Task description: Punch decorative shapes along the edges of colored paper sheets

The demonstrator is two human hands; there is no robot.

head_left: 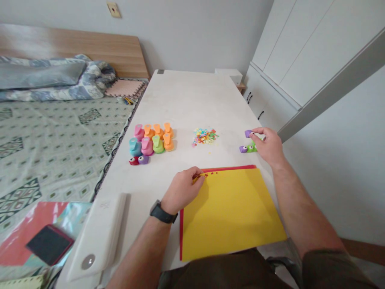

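Observation:
A yellow sheet of paper (pixel 231 212) lies on the table in front of me, over red sheets (pixel 181 237) whose edges show at the left and top. Small cut-out shapes (pixel 212 173), such as a flower, run along its top left edge. My left hand (pixel 185 186) pinches the sheet at that top left corner. To the right, my right hand (pixel 266 144) has its fingers closed around a small green craft punch (pixel 259 138), partly hidden by the hand. Purple punches (pixel 243 149) and another green punch (pixel 250 148) stand beside its fingertips.
Several larger coloured craft punches (pixel 147 145) stand in rows at the left. A pile of small paper cut-outs (pixel 206 136) lies mid-table. A white laminator-like machine (pixel 99 237) sits at the near left. A bed (pixel 66 124) adjoins the table's left side; white cabinets (pixel 288 52) are at right.

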